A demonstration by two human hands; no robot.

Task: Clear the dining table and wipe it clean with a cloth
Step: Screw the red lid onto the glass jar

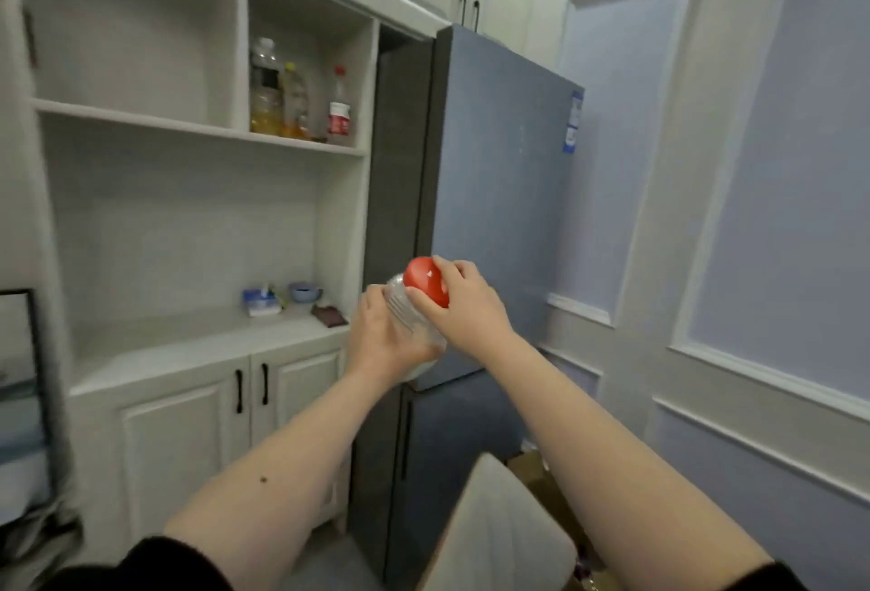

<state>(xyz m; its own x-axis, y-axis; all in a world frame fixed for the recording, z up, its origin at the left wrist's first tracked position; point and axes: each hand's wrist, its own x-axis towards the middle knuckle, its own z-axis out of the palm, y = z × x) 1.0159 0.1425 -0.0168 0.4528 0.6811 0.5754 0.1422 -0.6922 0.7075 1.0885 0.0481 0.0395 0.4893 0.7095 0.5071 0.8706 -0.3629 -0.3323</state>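
White built-in shelves [197, 129] and a grey fridge [494, 195] fill the corner; no dining table shows. Held up between them is a clear jar [414, 322]: the left hand [381, 341] cups its body, the right hand [463, 303] grips its red lid [426, 286]. Probably tightening before storage: brace the body, twist only the lid. The counter [212, 350] below offers landing room; the fridge edge sits close.
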